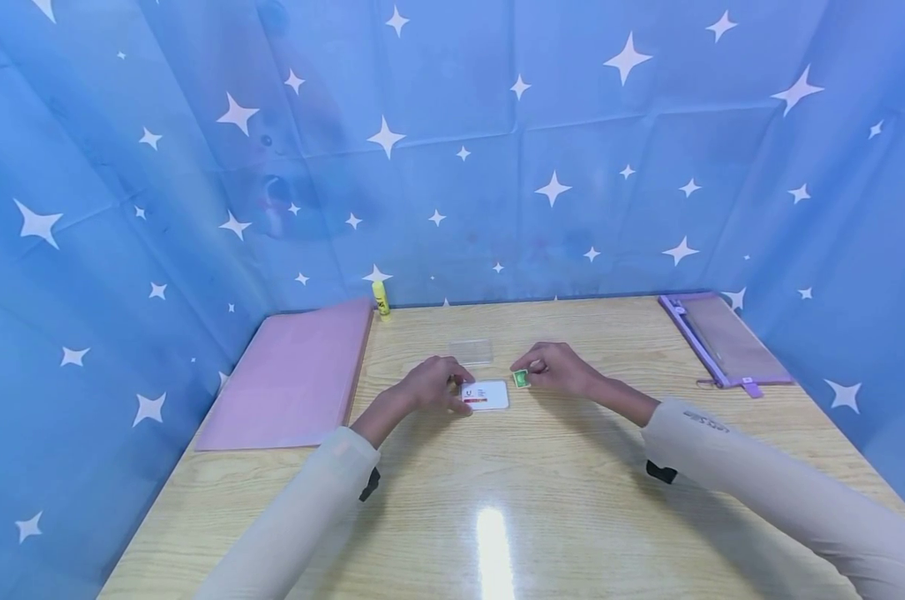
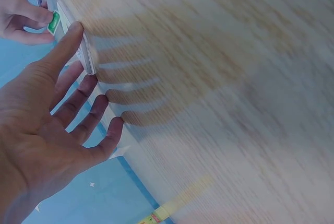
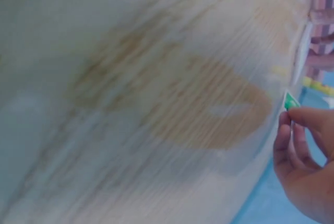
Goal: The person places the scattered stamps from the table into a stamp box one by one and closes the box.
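On the table lies a small flat white box (image 1: 493, 395) with printed lettering and a red strip. My left hand (image 1: 432, 382) holds its left end between thumb and fingers; in the left wrist view the thumb (image 2: 74, 32) touches the near edge and the other fingers are spread, their tips at the table. To the right of the box, my right hand (image 1: 561, 369) pinches a small green square with a white border (image 1: 522, 378) between thumb and fingertips, slightly above the table. A clear flat plastic piece (image 1: 472, 351) lies just behind the box.
A large pink folder (image 1: 291, 379) lies at the left, with a yellow glue stick (image 1: 381, 298) upright by its far corner. At the back right rests a purple-edged zip pouch (image 1: 730, 337). A blue star-patterned curtain (image 1: 452, 167) borders the wooden table (image 1: 572, 517).
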`<state>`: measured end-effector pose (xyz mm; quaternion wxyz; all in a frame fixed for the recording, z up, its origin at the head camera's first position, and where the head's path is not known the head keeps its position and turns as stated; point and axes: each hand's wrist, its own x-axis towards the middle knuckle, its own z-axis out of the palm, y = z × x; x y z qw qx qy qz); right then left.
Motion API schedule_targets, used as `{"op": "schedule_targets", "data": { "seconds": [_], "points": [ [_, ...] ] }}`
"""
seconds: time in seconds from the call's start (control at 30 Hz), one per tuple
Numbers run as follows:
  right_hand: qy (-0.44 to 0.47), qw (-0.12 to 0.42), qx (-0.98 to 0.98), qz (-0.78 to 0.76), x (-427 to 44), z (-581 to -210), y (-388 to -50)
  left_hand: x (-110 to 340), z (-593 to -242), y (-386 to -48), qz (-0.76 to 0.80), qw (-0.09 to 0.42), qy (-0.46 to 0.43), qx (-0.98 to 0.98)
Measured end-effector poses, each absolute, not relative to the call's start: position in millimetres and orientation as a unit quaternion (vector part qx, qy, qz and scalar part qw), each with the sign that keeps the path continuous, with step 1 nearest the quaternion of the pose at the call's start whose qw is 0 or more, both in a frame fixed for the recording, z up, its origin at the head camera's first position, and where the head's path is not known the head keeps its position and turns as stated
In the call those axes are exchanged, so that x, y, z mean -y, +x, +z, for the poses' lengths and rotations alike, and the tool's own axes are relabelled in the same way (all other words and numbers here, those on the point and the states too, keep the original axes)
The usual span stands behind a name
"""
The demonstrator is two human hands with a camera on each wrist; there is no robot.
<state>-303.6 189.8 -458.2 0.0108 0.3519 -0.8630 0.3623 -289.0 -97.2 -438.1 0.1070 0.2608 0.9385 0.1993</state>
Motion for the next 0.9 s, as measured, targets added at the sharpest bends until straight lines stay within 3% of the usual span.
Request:
{"op": "schedule_targets", "data": {
  "seconds": [0.33,0.9],
  "points": [
    [0.356,0.008,0.856,0.375,-176,-443,-298,97,-436,-288,0.197,0.108,0.264,-0.938],
    [0.357,-0.019,0.847,0.393,-154,-451,-295,97,-438,-289,0.196,0.106,0.262,-0.939]
  ]
}}
